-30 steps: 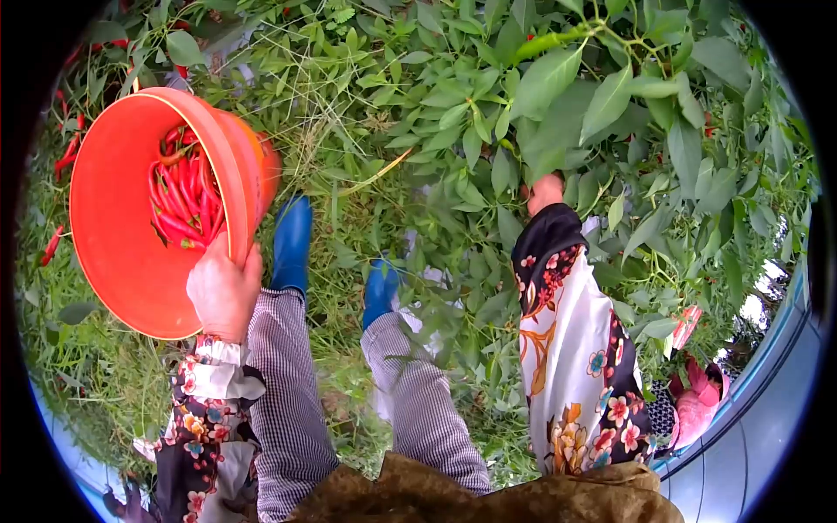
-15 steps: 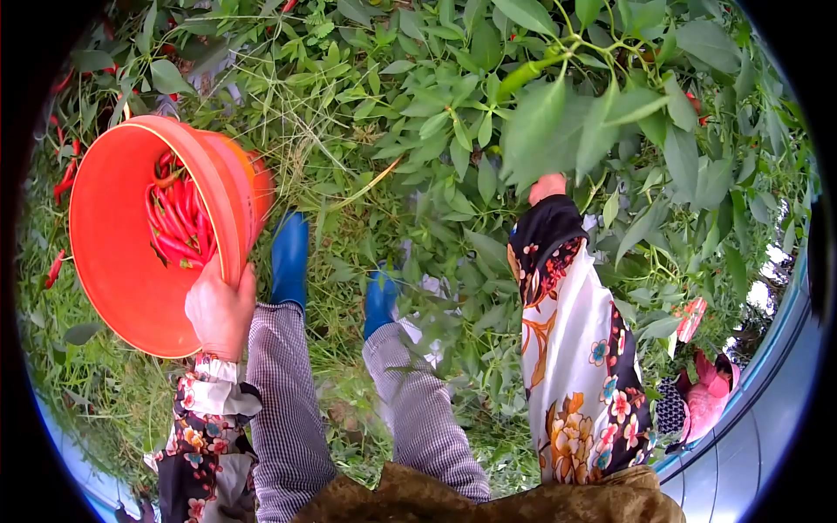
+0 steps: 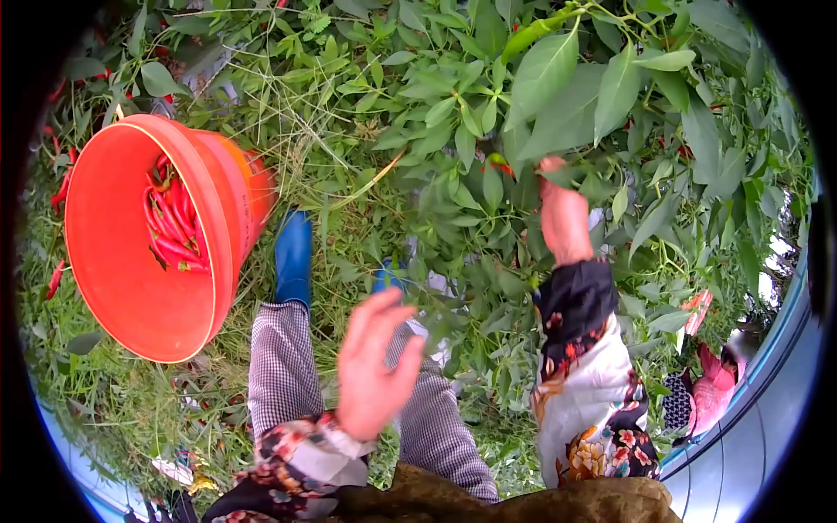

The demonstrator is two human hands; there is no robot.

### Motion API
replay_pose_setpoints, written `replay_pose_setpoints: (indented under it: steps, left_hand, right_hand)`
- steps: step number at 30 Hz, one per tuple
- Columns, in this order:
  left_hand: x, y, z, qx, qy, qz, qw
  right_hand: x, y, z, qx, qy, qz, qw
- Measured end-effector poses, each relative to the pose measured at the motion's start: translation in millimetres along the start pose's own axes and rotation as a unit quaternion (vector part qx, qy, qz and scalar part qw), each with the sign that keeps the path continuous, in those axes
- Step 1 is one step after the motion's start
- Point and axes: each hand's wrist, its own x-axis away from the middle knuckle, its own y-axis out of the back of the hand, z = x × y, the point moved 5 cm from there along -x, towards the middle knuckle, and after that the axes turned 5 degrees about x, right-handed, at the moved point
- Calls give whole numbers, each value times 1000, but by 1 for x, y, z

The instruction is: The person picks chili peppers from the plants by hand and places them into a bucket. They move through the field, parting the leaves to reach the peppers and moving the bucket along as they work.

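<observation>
An orange-red bucket (image 3: 131,261) stands tilted among the plants at the left, with several red chillies (image 3: 177,222) inside. My left hand (image 3: 373,362) is off the bucket, above my right leg, fingers apart and holding nothing. My right hand (image 3: 564,212) reaches into the leafy chilli plant (image 3: 545,83); leaves partly cover its fingers, so what they hold, if anything, cannot be made out. Just left of those fingertips is a small red chilli (image 3: 500,164). Higher up, a green chilli (image 3: 532,35) hangs from a stem.
Red chillies (image 3: 61,187) hang on plants at the far left. My blue boots (image 3: 293,257) stand in grass and weeds (image 3: 323,131). At the lower right are a person in pink (image 3: 713,392) and a red-and-white item (image 3: 696,311).
My left hand has let go of the bucket rim and moved right, its fingers spreading. My right hand has come lower and further out of the leaves, showing more of itself.
</observation>
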Motion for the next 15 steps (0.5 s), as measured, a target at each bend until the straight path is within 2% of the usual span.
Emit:
replay_pose_setpoints:
  steps: [1, 4, 7, 10, 14, 15]
  left_hand:
    - [4, -16, 14, 74, 65, 6, 995]
    - [3, -34, 29, 66, 52, 40, 996]
    - [-6, -40, 40, 6, -14, 21, 1000]
    - [-18, -50, 36, 4, -54, 11, 998]
    - [-30, -71, -22, -1, -229, 13, 973]
    - [-36, -83, -32, -40, -244, 33, 968]
  right_hand:
    - [16, -2, 13, 11, 18, 23, 1000]
    - [63, 9, 30, -39, -12, -11, 999]
    - [91, 25, 25, -122, -82, -56, 987]
    - [108, 42, 24, -127, -87, -25, 988]
    - [139, 32, 22, -1, -144, 53, 988]
    - [143, 34, 17, 26, -141, 69, 987]
